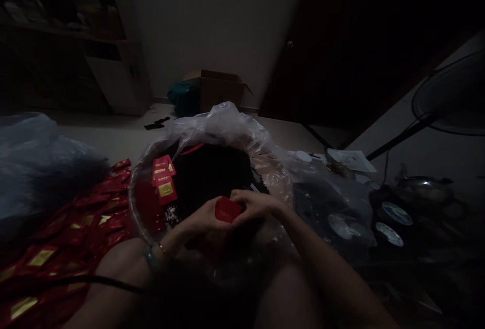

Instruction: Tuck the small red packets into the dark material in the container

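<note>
In dim light, my left hand and my right hand hold a small red packet between them. Fingers of both hands are closed around its sides. The packet is above a wide container lined with clear plastic, which holds a heap of dark loose material; it resembles dry tea leaves, but the dark hides detail. Several flat red packets with gold labels lie at the container's left side. A thin light-coloured strip shows just beyond my right hand.
Many red packets with gold labels are piled at the left, beside a large clear plastic bag. Behind the container stands an open cardboard box. At the right are a plastic bag, small dishes, a kettle-like vessel and a fan.
</note>
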`<state>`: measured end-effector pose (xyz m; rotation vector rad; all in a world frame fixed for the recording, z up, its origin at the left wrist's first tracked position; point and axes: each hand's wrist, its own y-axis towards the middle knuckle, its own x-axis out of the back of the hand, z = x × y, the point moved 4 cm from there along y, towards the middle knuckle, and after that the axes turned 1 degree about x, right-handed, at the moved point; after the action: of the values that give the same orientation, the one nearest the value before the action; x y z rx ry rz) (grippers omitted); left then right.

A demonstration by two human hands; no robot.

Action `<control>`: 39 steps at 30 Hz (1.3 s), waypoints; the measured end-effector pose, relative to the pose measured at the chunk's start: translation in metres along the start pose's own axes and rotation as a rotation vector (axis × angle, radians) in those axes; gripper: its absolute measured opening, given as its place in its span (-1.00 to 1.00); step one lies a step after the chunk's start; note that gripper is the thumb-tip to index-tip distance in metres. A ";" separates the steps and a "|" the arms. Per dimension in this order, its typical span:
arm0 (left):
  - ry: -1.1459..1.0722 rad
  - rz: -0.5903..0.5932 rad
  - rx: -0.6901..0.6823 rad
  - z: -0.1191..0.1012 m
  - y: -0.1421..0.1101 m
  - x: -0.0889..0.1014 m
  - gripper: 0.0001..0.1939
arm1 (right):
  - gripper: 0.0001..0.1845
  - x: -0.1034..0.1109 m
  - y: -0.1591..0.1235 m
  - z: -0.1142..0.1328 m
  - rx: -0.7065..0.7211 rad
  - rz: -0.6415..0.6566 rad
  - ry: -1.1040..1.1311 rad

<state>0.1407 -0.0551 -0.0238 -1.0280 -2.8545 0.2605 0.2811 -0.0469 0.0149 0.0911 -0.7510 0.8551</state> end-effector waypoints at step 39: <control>-0.125 -0.187 -0.074 0.001 0.010 0.019 -0.44 | -0.64 0.060 -0.007 -0.011 -0.117 -0.423 0.478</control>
<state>0.1320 -0.0356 -0.0258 -0.7739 -3.0679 0.2119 0.3178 -0.0086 0.0462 -0.0583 -0.3106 0.4011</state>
